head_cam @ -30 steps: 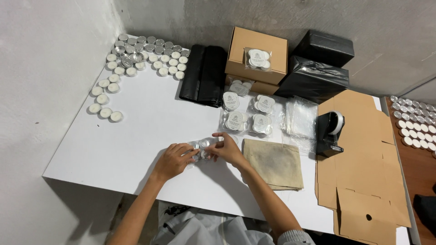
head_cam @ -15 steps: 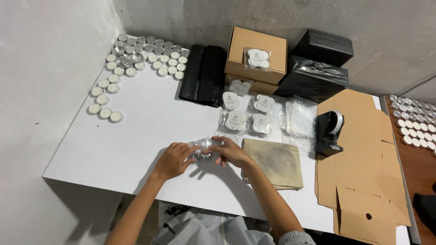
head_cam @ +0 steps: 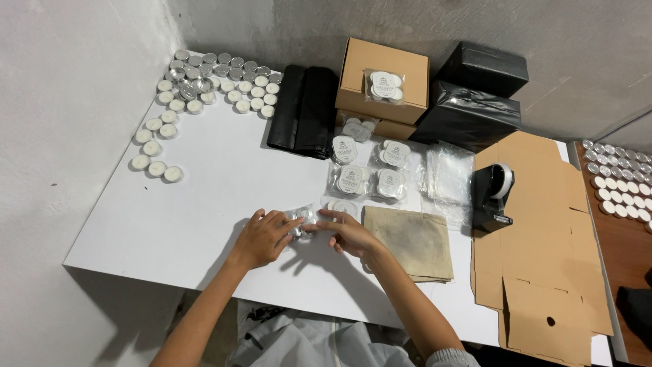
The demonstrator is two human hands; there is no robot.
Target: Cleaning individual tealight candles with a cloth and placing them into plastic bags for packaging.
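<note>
Compared with a moment ago, both hands are sitting in nearly the same spot, fingers shifting only slightly around the small clear plastic packet of white tealights [head_cam: 303, 219]. I am seeing the left hand [head_cam: 263, 238] and right hand [head_cam: 348, 234] both pinching it, low over the white surface [head_cam: 204, 197]; the handling is continuing, not finishing. Finished packets [head_cam: 367, 166] are lying behind, loose tealights [head_cam: 204, 88] toward the grey wall [head_cam: 75, 102], flat brown cardboard [head_cam: 536, 238] at right.

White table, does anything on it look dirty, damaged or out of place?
The tan pad beside the right hand is blotched with dark stains. Otherwise the candles, packets and boxes lie in tidy groups.
</note>
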